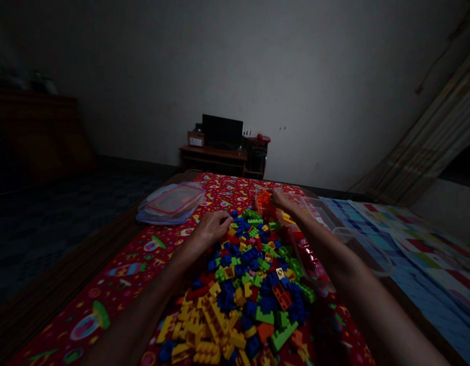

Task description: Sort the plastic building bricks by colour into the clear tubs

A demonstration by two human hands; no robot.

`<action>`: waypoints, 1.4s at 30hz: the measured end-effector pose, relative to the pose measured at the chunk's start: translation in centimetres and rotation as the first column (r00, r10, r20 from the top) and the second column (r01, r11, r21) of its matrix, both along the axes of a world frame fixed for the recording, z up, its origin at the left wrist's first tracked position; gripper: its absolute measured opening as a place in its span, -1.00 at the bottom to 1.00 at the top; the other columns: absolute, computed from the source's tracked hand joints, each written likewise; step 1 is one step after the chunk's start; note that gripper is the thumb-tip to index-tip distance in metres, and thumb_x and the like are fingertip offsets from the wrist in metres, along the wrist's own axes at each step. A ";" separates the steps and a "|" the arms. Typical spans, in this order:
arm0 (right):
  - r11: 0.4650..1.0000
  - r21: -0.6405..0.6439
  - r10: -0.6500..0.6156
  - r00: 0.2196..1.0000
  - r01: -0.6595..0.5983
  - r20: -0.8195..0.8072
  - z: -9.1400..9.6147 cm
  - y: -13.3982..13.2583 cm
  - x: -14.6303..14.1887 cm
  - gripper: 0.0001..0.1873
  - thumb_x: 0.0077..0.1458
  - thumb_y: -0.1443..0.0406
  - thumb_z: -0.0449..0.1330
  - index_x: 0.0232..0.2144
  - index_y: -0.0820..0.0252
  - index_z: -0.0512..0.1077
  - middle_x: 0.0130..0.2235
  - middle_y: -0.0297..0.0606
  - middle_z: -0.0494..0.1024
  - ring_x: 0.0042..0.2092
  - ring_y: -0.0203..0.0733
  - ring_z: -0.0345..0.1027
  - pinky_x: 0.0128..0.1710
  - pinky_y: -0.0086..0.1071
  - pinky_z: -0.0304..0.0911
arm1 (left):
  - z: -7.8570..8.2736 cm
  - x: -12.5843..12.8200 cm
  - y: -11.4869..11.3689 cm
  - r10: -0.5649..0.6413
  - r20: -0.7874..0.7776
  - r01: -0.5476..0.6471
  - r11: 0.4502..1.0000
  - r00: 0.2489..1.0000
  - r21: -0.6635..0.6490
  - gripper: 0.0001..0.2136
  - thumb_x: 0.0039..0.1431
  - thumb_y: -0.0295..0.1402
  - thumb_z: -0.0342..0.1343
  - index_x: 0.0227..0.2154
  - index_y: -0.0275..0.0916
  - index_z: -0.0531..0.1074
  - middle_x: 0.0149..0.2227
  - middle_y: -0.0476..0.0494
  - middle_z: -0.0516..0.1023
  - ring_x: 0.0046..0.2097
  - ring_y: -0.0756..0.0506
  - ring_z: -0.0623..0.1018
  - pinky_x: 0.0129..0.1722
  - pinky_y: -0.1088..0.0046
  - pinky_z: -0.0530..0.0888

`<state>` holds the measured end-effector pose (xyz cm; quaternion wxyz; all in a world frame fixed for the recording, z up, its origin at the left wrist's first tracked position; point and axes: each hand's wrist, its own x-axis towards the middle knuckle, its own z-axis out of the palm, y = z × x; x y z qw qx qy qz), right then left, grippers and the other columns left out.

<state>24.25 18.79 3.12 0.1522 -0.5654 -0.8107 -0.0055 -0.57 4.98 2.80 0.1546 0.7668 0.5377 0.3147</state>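
A big heap of coloured toy bricks [250, 274] in blue, yellow, green, orange and red lies on a red patterned cloth [120, 274]. My left hand [212, 226] rests at the heap's far left edge, fingers curled down into the bricks; what they grip is hidden. My right hand [282, 199] reaches to the far end of the heap, fingers closed by orange bricks [263, 199] in a clear container [314, 206]. Both forearms stretch over the heap.
Stacked clear plastic lids [169, 203] lie at the cloth's far left. More clear tubs [366, 251] stand along the right edge, one holding red bricks [307, 254]. A striped mat [429, 264] lies to the right. A low desk with a monitor [222, 131] stands against the far wall.
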 end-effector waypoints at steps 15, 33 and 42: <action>0.974 -0.003 0.221 0.959 -0.225 -0.178 1.4 -2.5 -3.8 -0.65 0.08 0.43 0.05 -0.10 0.33 0.50 -0.25 -0.12 0.60 -0.27 -0.21 0.44 -0.28 -0.44 0.25 | -0.4 -0.5 1.0 0.030 -0.080 -0.029 0.999 0.996 0.021 -0.68 0.09 -0.26 -0.12 -0.68 -0.26 0.33 -0.65 0.00 0.30 -0.55 -0.01 0.31 -0.50 0.47 0.11; 0.866 -0.335 0.457 0.860 -0.372 0.228 -1.0 -5.6 -7.9 -0.52 0.19 0.02 0.01 -0.07 0.24 0.45 -0.19 -0.04 0.57 -0.17 -0.06 0.45 -0.28 -0.37 0.27 | -6.8 -2.8 4.3 -0.104 -0.138 0.081 0.984 0.985 -0.160 -0.43 0.25 -0.10 -0.25 0.21 -0.37 0.16 0.24 -0.34 0.20 0.24 -0.20 0.24 0.20 0.26 0.19; 0.783 -0.332 0.544 0.838 -0.526 -0.045 1.6 -13.8 -3.2 -0.60 0.17 0.19 0.11 0.04 0.17 0.39 -0.21 -0.16 0.56 -0.30 -0.26 0.42 -0.34 -0.46 0.24 | -3.0 0.1 1.4 -0.318 -0.134 0.317 0.948 0.938 -0.035 -0.60 0.20 -0.18 -0.09 -0.05 -0.28 0.46 -0.08 -0.23 0.56 -0.06 -0.16 0.51 -0.04 0.38 0.39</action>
